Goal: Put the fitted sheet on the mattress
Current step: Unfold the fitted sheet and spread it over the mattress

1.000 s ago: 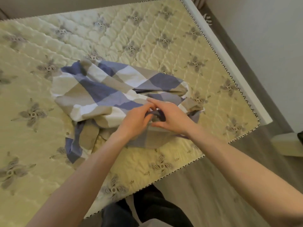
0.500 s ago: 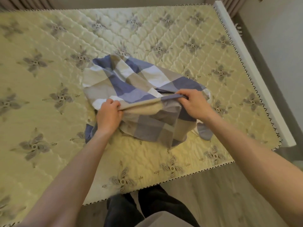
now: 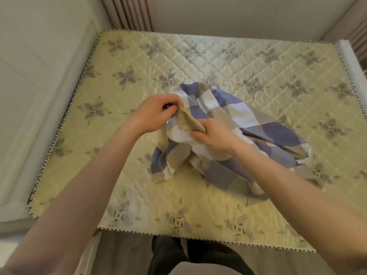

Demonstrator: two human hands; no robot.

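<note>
The fitted sheet [image 3: 244, 124], checked in blue, beige and white, lies bunched in a heap near the middle of the bare quilted yellow mattress [image 3: 198, 56]. My left hand [image 3: 156, 114] grips a beige edge of the sheet at the heap's left side, fingers curled round the cloth. My right hand [image 3: 213, 135] pinches the same beige fold a little lower and to the right. A short stretch of cloth runs taut between the two hands. The heap's lower part trails toward the mattress's near edge.
A white wall panel [image 3: 39, 76] runs along the mattress's left side. Curtains [image 3: 127, 12] hang behind its far edge. A white bed frame rail [image 3: 351, 62] shows at the right. My dark trousers [image 3: 190, 253] stand at the foot of the bed.
The view has swung left, showing the whole mattress. Both hands have come closer together and lifted a beige edge of the sheet. The heap has shifted right and spread out.
</note>
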